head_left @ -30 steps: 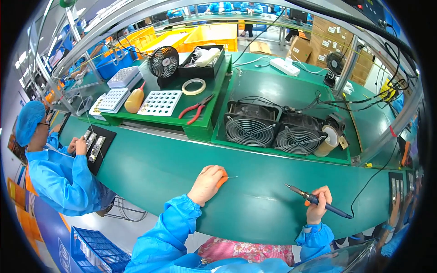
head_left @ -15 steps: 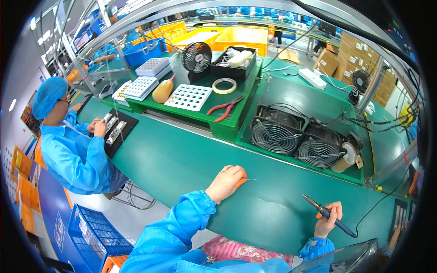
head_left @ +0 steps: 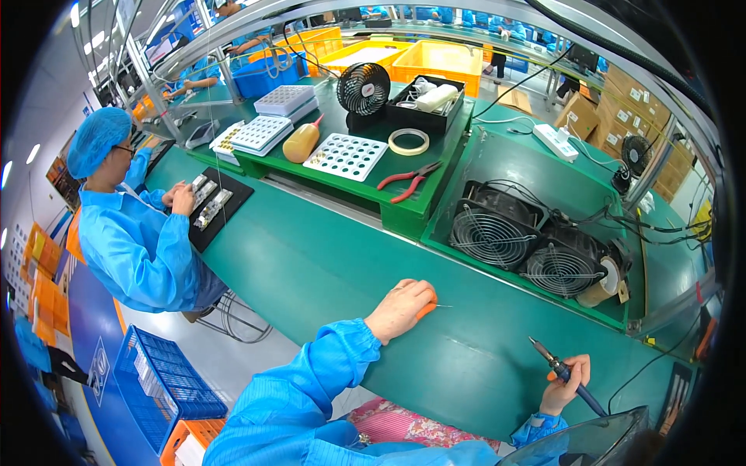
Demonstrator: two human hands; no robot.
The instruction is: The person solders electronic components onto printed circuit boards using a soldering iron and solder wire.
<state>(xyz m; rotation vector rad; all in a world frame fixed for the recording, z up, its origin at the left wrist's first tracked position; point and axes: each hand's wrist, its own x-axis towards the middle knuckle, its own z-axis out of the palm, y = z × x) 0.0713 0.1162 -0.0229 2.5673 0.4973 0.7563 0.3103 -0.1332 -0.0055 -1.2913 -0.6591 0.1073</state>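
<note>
My left hand (head_left: pixel 402 311) rests on the green bench top, its fingers closed together. Orange finger covers show at its fingertips, and a short end of thin, silvery solder wire (head_left: pixel 444 305) sticks out to the right. The rest of the wire is hidden in the hand. Further right, my right hand (head_left: pixel 567 386) is closed around a soldering iron (head_left: pixel 558 366) with a dark metal tip and a blue handle. The tip points up and left, held above the bench and well apart from the left hand. A bit of orange shows on a right finger too.
Beyond the bench top are red-handled pliers (head_left: pixel 409 182), a tape roll (head_left: pixel 409 142), a white holed tray (head_left: pixel 346 157), a yellow bottle (head_left: pixel 301 143) and a small fan (head_left: pixel 363 88). Black fans (head_left: pixel 493 237) fill a green bay. A co-worker (head_left: pixel 132 233) handles parts on a black mat (head_left: pixel 221 210).
The whole view has shifted, so the bench and both hands appear a little further right. Both hands keep the same grip and nearly the same place over the bench.
</note>
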